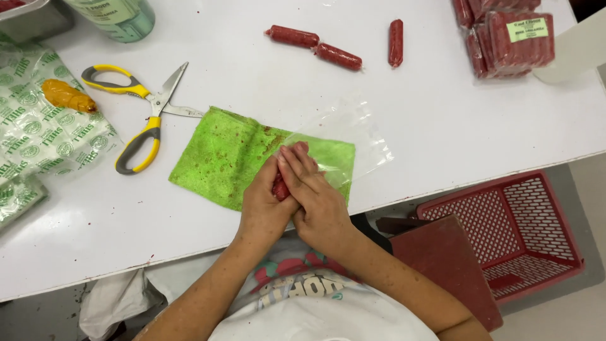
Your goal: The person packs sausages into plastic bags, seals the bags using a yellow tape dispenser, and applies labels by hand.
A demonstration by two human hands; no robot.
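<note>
My left hand (pixel 264 203) and my right hand (pixel 315 192) are pressed together over the near edge of a green cloth (pixel 218 156). Between them they grip a red sausage (pixel 279 187), most of it hidden by my fingers. A clear plastic bag (pixel 353 136) lies under and beyond my right fingers, spread over the cloth's right end. Yellow-and-grey scissors (pixel 144 107) lie open just left of the cloth.
Three loose red sausages (pixel 339 55) lie at the far middle of the white table (pixel 442 120). Wrapped sausage packs (pixel 508 35) sit far right. Printed green-and-white bags (pixel 38 126) with a yellow lump (pixel 66 96) lie left. A red basket (pixel 514 230) stands below right.
</note>
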